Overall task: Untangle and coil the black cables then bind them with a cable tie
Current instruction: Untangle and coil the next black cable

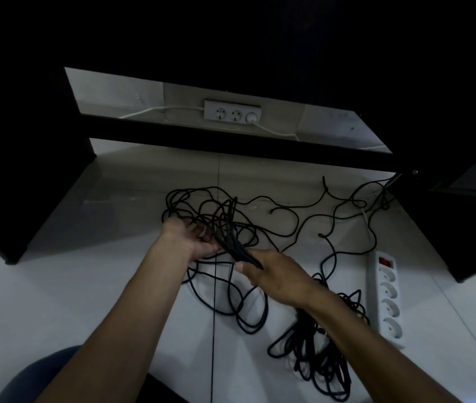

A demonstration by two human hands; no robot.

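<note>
Sprawling across the pale tiled floor [114,301], the thin black cables [297,219] are lying in a loose tangle under a dark desk frame. Both hands are working at the middle of that tangle. The left hand [193,238] is lying palm up with its fingers curled around several strands, which are looping away from it toward the far side. The right hand [274,276] is sitting just beside it, nearer the camera, with its thumb and fingers pinching a gathered bundle of the same black cables; that bundle is running up from the right hand, past the left hand's fingers. More loops are hanging below and between the 2 hands onto the floor. A second, denser heap of black cable is lying under the right forearm, near the bottom right. Long single strands are trailing off to the right toward the desk leg.

A white plastic power strip [388,298] with a red switch is lying on the floor to the right of the heap. A white wall socket block [232,112] with a white lead plugged in is showing behind the desk.
</note>
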